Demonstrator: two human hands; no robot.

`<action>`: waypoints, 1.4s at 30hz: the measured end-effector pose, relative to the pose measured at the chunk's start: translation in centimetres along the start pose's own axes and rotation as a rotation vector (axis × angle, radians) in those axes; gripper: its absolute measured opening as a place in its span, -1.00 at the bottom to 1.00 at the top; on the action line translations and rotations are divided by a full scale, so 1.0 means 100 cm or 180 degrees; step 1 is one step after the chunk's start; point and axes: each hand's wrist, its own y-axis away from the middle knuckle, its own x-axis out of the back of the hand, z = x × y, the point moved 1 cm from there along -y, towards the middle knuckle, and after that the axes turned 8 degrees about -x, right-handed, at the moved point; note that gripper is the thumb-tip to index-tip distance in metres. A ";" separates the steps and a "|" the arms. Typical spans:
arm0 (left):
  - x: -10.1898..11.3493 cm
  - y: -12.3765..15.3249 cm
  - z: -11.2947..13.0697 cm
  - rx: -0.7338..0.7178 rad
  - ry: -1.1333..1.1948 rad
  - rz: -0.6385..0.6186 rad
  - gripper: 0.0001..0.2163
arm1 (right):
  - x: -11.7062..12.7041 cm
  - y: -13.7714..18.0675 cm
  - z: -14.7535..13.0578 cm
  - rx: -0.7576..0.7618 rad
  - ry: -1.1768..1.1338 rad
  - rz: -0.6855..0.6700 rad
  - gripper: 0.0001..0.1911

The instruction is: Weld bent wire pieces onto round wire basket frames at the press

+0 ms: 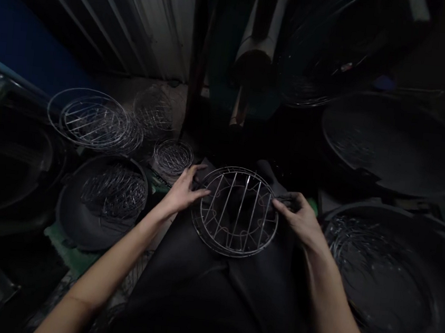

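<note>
Wire racks (114, 191) heaped in black pans (71, 225) — on 2 sides.

Shadowed corners, cut-off basin

The left hand (183, 191) loses its fingertips in shadow at the wire rack (235, 213); the right basin (388, 290) runs off the frame, and the wire shape (330, 50) up top is too dark to tell.

Round wire rack (235, 212) between left hand (183, 191) and right hand (298, 221). Basin (76, 230) left, wire mesh (114, 192) inside; loose racks (88, 118) behind it. Second basin (377, 208) right.
</note>
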 end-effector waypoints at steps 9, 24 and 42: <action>0.004 -0.014 -0.006 0.0253 0.0730 -0.0545 -0.19 | 0.006 0.007 0.006 -0.0165 -0.0636 -0.0353 -0.37; 0.002 -0.021 -0.002 0.0241 0.0944 -0.0442 -0.28 | 0.014 0.072 0.024 -0.0142 -0.0511 -0.0069 -0.25; -0.005 -0.018 -0.012 -0.0090 0.1026 -0.0718 -0.16 | -0.013 0.097 0.041 0.0757 0.0476 0.0903 -0.52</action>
